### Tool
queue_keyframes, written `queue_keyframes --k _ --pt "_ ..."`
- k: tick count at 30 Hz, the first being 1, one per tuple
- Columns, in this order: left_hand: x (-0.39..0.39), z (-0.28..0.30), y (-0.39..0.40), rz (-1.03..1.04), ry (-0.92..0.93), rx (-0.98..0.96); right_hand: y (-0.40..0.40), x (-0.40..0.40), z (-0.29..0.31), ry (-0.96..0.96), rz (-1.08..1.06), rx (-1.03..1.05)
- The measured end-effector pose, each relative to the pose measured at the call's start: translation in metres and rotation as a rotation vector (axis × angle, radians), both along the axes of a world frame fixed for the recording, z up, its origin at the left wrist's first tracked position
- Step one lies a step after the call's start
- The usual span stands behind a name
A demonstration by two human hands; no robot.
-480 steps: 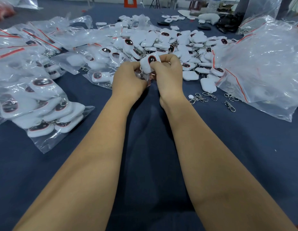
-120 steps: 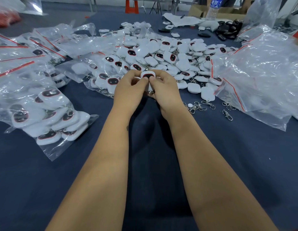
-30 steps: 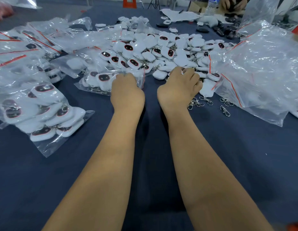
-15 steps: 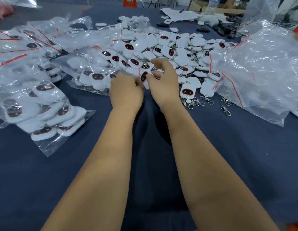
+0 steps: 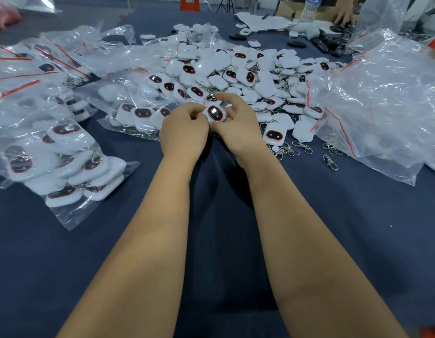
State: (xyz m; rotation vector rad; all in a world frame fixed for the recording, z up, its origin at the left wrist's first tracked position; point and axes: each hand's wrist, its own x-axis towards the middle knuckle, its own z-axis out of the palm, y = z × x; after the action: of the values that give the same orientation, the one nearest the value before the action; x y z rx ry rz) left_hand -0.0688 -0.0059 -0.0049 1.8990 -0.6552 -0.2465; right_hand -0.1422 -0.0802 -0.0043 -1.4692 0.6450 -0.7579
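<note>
A small white keychain gadget [image 5: 215,113] with a dark, red-rimmed oval face sits between my two hands above the blue table cloth [image 5: 357,228]. My left hand [image 5: 183,129] pinches its left side with curled fingers. My right hand [image 5: 236,125] holds its right side, fingers curled over the top. Just beyond lies a big heap of the same white gadgets [image 5: 236,69] with metal chains.
Clear zip bags filled with gadgets [image 5: 63,162] lie at the left. A large crumpled pile of clear bags [image 5: 382,98] covers the right. Loose metal clasps [image 5: 329,162] and one face-up gadget [image 5: 272,135] lie near my right wrist. Another person's hand [image 5: 343,14] works at the far edge.
A second ago my hands were apart, reaching into the heap. They have come together with one gadget, now turned face-up between them.
</note>
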Motion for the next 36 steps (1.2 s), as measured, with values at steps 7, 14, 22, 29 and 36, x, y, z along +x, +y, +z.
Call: queue_keyframes --k 7,14,22,29,36 --pt "-0.001 -0.0002 0.0014 -0.049 0.025 0.017 0.0029 -0.0008 0.0018 -0.007 -0.043 -0.004" --pt "-0.0021 -0.0009 0.0007 -0.068 0.046 0.015 0.0004 0.0003 -0.0003 0.026 -0.047 -0.042" --pt "-0.001 -0.0032 -0.0006 -0.07 -0.016 0.042 -0.0029 0.003 -0.0042 0.04 -0.06 -0.041" --pt "-0.0022 -0.0015 0.0006 -0.065 -0.006 0.037 -0.0052 0.0045 -0.0014 -0.016 -0.079 0.05" --pt "-0.0037 0.0006 0.0021 -0.078 0.01 0.048 -0.0037 0.0023 -0.002 -0.002 -0.058 0.003"
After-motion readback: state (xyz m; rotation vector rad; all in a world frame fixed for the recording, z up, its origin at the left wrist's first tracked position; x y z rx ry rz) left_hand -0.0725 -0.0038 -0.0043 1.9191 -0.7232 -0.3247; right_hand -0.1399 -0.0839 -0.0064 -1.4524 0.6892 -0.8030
